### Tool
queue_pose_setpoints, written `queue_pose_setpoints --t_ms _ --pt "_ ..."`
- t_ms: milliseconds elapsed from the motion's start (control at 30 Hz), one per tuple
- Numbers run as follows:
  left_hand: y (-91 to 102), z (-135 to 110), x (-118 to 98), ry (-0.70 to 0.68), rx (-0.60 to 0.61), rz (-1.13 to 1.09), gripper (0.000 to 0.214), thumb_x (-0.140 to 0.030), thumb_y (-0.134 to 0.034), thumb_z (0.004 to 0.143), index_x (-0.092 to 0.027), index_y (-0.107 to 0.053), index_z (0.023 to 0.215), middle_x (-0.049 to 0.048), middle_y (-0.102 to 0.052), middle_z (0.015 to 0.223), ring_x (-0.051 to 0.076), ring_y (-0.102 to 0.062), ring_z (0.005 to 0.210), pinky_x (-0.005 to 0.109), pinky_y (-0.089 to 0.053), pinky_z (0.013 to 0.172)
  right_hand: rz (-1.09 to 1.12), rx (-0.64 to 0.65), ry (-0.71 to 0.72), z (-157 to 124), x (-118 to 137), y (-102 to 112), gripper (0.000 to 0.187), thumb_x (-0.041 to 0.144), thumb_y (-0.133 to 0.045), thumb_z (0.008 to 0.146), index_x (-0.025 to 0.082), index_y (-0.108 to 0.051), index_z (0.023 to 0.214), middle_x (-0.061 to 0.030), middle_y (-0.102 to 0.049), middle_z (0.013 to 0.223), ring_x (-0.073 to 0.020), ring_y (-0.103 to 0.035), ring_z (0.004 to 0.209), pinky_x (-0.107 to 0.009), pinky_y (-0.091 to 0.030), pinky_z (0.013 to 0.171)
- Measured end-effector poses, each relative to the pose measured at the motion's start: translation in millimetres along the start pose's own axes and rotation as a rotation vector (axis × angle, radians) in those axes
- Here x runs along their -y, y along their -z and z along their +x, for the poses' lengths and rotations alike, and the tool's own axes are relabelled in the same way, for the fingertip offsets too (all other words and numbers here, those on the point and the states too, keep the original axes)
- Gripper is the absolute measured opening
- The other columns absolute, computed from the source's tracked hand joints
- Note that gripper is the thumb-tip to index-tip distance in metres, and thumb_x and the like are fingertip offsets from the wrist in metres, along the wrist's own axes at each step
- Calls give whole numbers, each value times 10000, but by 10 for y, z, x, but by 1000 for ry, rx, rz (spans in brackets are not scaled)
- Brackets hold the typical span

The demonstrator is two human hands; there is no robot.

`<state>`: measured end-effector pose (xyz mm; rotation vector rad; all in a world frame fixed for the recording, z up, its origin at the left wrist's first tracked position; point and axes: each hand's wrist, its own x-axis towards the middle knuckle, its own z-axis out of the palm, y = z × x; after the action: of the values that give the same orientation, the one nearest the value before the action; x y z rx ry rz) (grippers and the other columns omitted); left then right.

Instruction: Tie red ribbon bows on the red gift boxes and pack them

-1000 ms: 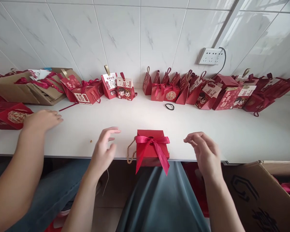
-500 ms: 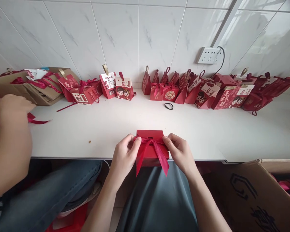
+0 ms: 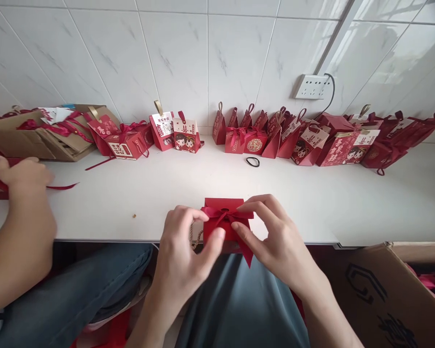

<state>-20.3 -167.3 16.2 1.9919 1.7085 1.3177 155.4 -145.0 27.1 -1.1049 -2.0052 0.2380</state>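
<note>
In front of me, at the table's front edge, sits a small red gift box with a dark pink ribbon bow on its top. My left hand is open at the box's left side, its index fingertip by the left loop and its thumb lower down, apart from it. Thumb and index finger of my right hand are spread around the bow's right loop, touching or close to it. A ribbon tail hangs over the box's front. A twisted cord handle shows partly behind my left hand.
Several red gift boxes line the tiled wall, with a black elastic band before them. At left, another person's hand rests on a red box. An open carton lies behind it; a large cardboard box stands at right.
Both my hands have loosened from the ribbon and spread their fingers; bow loops now stick out sideways. The other person's hand has moved down slightly.
</note>
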Motion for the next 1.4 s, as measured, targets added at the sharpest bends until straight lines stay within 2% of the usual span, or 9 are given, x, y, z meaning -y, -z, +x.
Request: queue_pose_setpoints --t_ms 267,533,700,967,1133,1200,1300,1333,1400 --pt "-9 32 -87 -32 195 228 143 -285 -451 883 -233 -554 798 -14 -607 745 150 -556 626 291 -421 631 -1 100 -26 -94 -49 -161 219 251 -534 887 213 -571 1100 -124 -511 1148 -251 -581 1045 -440 -539 840" --pt "71 202 -101 345 364 -77 355 -447 -449 869 -213 -533 615 -45 -582 485 124 -551 415 232 -422 474 18 140 -50 -100 -68 -199 263 242 -503 898 201 -559 1151 -136 -515 1180 -260 -551 1124 -465 -512 905" --pt "174 129 -149 433 476 -133 378 -488 -440 863 -200 -588 666 -34 -611 469 118 -541 352 217 -429 441 -18 113 -68 -110 -48 -276 265 261 -472 912 181 -579 1141 -143 -519 1187 -260 -529 1131 -479 -473 937" --pt "-46 -361 -140 710 426 -587 339 -500 -540 808 -173 -589 733 27 -656 572 149 -631 496 189 -457 423 -77 74 -49 -161 -46 -345 320 198 -348 942 146 -573 1163 -152 -509 1201 -248 -498 1149 -452 -427 956" --pt "-272 -483 -44 649 384 -790 299 -460 -554 810 -175 -570 720 -8 -544 632 126 -555 585 216 -529 453 -68 30 -18 -168 -81 -392 332 171 -338 937 130 -537 1199 -161 -486 1217 -251 -476 1166 -457 -416 956" --pt "-297 -469 -6 614 378 -796 303 -444 -556 813 -173 -552 679 -24 -483 620 102 -483 554 211 -530 453 -54 -75 -20 -217 -30 -351 307 168 -386 920 134 -531 1189 -163 -476 1224 -265 -454 1190 -452 -417 948" --pt "-255 -413 34 595 422 -786 289 -438 -549 826 -175 -574 711 -13 -523 685 104 -498 590 193 -517 472 45 -311 13 -375 106 -242 194 149 -435 888 154 -552 1043 -115 -553 1014 -223 -542 988 -364 -463 793" --pt "-230 -395 43 589 451 -776 286 -437 -543 832 -176 -580 723 -12 -535 701 104 -512 598 185 -509 480 98 -307 17 -438 151 -214 137 149 -429 888 168 -552 944 -74 -564 876 -187 -557 838 -320 -458 704" --pt "-181 -371 61 566 523 -746 283 -431 -532 846 -180 -578 723 -21 -528 684 95 -520 583 169 -488 496 200 -118 -52 -550 210 -197 194 189 -402 912 189 -502 746 -1 -510 641 -126 -485 581 -254 -391 548"
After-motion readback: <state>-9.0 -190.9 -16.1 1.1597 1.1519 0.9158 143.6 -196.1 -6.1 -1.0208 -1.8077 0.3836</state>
